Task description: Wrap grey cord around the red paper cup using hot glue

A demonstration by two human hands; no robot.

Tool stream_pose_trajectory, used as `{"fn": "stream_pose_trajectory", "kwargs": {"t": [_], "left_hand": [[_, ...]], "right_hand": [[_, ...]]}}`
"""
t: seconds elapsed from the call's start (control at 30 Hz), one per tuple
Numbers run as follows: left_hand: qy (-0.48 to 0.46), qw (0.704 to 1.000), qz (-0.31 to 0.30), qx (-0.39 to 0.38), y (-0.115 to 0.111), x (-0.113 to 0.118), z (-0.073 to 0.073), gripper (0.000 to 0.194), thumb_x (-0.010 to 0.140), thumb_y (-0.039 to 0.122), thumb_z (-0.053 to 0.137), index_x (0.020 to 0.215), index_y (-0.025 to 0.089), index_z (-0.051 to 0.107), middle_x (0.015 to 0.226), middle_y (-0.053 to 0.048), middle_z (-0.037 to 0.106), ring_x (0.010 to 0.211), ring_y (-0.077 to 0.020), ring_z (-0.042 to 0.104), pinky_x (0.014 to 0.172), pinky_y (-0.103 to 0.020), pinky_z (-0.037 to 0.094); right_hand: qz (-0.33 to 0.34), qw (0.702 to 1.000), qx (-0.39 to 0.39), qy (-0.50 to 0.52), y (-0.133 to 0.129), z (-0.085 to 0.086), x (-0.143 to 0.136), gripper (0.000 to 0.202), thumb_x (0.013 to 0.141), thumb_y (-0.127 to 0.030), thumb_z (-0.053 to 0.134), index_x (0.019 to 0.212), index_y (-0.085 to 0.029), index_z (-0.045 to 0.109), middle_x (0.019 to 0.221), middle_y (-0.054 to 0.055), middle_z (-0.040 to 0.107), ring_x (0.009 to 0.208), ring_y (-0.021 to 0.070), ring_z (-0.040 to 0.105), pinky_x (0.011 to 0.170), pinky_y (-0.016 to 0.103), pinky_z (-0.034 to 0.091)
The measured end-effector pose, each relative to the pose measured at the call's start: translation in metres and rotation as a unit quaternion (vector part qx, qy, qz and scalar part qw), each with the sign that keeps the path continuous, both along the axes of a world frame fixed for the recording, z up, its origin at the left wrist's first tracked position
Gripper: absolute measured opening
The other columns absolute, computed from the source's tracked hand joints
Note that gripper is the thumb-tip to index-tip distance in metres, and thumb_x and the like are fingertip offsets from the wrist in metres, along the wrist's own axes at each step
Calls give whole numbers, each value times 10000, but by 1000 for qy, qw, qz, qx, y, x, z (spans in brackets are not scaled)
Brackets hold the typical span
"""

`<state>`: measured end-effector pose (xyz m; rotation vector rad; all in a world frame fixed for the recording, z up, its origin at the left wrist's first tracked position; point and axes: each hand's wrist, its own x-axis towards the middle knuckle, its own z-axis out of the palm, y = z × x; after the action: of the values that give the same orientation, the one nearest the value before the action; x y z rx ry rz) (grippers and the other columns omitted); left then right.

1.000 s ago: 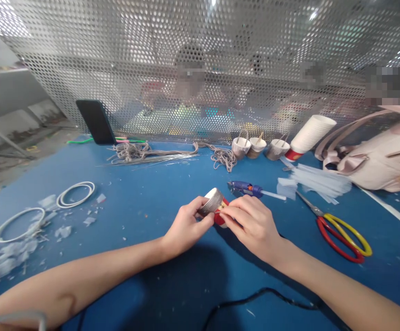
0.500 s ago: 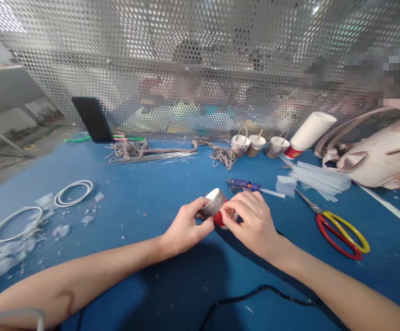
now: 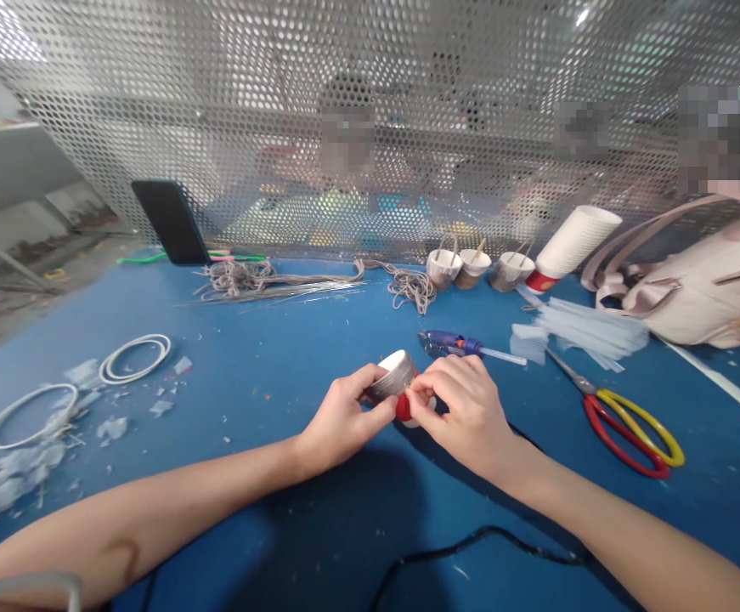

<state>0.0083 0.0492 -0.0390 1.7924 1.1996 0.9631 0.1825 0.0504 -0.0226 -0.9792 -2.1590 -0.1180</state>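
Observation:
A paper cup (image 3: 397, 380), tilted with its white mouth up and to the left, is held above the blue table. Grey cord is wound round its upper part, and red shows lower down. My left hand (image 3: 352, 414) is closed round the cup's left side, thumb in front. At the lower edge of the grey winding, my right hand (image 3: 462, 408) pinches with thumb and forefinger; what lies between those fingertips is too small to make out. Just beyond the hands lies a blue glue gun (image 3: 451, 342) with a clear stick in its back end.
Scissors (image 3: 618, 421) and pale strips (image 3: 592, 331) lie right. Behind stand several cord-wrapped cups (image 3: 511, 274), a leaning cup stack (image 3: 577, 242), grey cord bundles (image 3: 413, 289) and a phone (image 3: 171, 223). White rings (image 3: 135, 359) and scraps lie left. A black cable (image 3: 471, 541) runs in front.
Both hands stay nearly in place round the cup. The cup is turned very slightly, and my right fingertips have shifted a little along its side.

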Motion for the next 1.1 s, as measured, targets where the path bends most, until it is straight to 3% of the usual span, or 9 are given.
{"fn": "stream_pose_trajectory", "kwargs": {"t": [0.53, 0.87, 1.1], "left_hand": [[12, 999, -28, 17, 1, -2, 4, 118, 714, 207, 502, 780, 156, 586, 669, 26, 578, 622, -108, 499, 624, -207, 429], [-12, 998, -53, -28, 1, -8, 13, 184, 742, 263, 424, 777, 161, 574, 673, 14, 554, 628, -129, 470, 634, -241, 417], [-106, 991, -62, -58, 3, -11, 2, 315, 849, 389, 402, 735, 152, 576, 680, -16, 570, 657, -151, 509, 658, -274, 439]], "right_hand": [[-17, 984, -168, 61, 1, 4, 0, 182, 731, -105, 585, 605, -186, 481, 590, -53, 524, 589, 108, 488, 669, 287, 325], [-37, 968, -233, 83, 2, 12, 3, 181, 739, -111, 593, 615, -194, 491, 608, -43, 534, 608, 120, 491, 639, 280, 372], [-21, 954, -256, 155, 3, 20, 10, 91, 810, -168, 534, 726, -189, 562, 667, -11, 554, 595, 121, 506, 554, 246, 420]]}}
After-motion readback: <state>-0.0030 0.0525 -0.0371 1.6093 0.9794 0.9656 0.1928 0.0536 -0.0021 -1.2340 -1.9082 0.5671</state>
